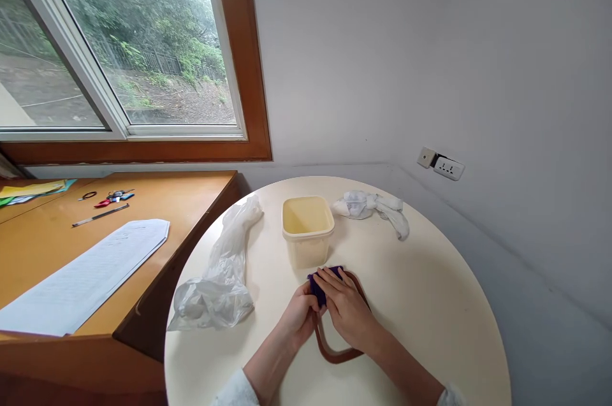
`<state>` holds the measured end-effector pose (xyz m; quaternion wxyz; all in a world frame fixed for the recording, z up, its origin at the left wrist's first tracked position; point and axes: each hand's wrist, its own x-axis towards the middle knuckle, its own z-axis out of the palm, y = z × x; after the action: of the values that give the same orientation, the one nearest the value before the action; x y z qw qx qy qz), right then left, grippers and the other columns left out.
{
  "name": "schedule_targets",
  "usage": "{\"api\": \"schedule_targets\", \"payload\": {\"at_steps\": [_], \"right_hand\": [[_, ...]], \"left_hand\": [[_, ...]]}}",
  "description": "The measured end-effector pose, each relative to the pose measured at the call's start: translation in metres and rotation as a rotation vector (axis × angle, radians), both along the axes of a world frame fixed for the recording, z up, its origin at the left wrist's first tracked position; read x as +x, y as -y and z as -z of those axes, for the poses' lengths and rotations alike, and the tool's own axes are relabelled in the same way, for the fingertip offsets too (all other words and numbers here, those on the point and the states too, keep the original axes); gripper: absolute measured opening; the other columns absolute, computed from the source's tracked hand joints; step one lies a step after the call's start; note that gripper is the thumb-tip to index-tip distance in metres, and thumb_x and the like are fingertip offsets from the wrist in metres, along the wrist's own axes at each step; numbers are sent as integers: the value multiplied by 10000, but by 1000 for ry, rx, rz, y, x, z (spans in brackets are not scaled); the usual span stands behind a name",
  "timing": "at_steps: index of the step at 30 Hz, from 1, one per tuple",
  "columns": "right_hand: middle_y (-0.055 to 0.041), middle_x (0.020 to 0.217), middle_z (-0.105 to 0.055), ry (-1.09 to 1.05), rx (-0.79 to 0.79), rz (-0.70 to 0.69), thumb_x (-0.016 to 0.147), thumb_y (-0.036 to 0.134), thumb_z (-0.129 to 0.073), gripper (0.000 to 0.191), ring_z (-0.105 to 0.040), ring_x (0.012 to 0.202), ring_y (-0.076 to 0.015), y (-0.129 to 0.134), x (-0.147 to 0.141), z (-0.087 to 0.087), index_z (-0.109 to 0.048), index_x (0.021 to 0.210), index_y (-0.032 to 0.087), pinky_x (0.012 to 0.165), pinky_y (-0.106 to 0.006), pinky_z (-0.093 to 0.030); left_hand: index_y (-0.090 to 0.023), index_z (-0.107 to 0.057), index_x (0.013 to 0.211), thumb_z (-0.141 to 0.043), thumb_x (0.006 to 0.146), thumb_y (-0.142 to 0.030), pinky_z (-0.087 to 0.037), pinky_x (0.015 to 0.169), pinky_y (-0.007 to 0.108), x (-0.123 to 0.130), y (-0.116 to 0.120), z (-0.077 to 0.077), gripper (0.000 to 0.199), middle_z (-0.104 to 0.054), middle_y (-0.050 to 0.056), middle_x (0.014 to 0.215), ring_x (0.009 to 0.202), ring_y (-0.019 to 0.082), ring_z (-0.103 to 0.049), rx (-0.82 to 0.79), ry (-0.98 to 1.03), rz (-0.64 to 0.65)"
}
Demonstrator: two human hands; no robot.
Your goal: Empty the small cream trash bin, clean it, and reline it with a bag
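A small dark purple cloth [317,290] is bunched between my two hands over the table. My left hand [300,315] grips its left side, thumb on top. From above, my right hand [348,307] presses its fingers over the cloth; its thumb is hidden. Beneath the hands is a brown rounded-square rim [329,355], which looks like the edge of a lid; my right hand and wrist cover much of it. Just beyond the cloth stands an uncovered cream plastic container [308,246], upright, with nothing visible inside.
On the round white table [430,329], a crumpled clear plastic bag [215,285] lies left and a knotted plastic bag [370,205] back right. The wooden desk [191,195] at left holds papers [90,272], a pen [100,215] and keys [117,197]. A wall socket [448,168] is at right.
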<state>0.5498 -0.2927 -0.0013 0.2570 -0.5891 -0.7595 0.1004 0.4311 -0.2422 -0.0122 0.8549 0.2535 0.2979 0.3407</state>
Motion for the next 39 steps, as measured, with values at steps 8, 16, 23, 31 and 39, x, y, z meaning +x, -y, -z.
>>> {"api": "schedule_targets", "payload": {"at_steps": [8,16,23,31,39], "right_hand": [[-85,1186,-590,-7,82,153,768,-10,-305,539,-534,1099,-185,-6,30,26,-521,1227,174,964,-399,-417],[-101,1148,-608,-141,126,242,823,46,-318,459,-554,1070,-187,5,42,34,-529,1213,161,935,-382,-452],[-105,1156,-595,-229,195,347,885,159,-316,424,-564,1060,-199,16,36,38,-448,1286,191,904,-381,-476],[-116,1030,-639,-216,131,434,894,219,-326,436,-605,970,-216,26,35,43,-392,1318,147,839,-371,-503],[-89,1003,-636,-181,113,246,891,173,-300,422,-607,919,-195,27,37,29,-440,1288,208,809,-352,-511]], "left_hand": [[-123,-654,884,-340,364,75,-410,887,230,0,2,1,639,-673,52,863,955,167,-591,74,52,43],[-78,-650,891,-341,375,92,-313,1057,342,2,4,-3,624,-671,125,1017,1091,238,-556,77,73,-1],[-74,-635,930,-341,381,100,-307,1075,377,0,5,-2,646,-669,130,1029,1110,254,-541,86,152,-51],[-89,-626,894,-366,405,93,-356,1037,353,-2,2,-5,583,-679,102,944,1005,213,-602,69,91,-131],[-133,-570,913,-563,669,-116,-388,421,163,-8,-2,-5,244,-601,28,757,460,44,-479,-43,-146,165]]}}
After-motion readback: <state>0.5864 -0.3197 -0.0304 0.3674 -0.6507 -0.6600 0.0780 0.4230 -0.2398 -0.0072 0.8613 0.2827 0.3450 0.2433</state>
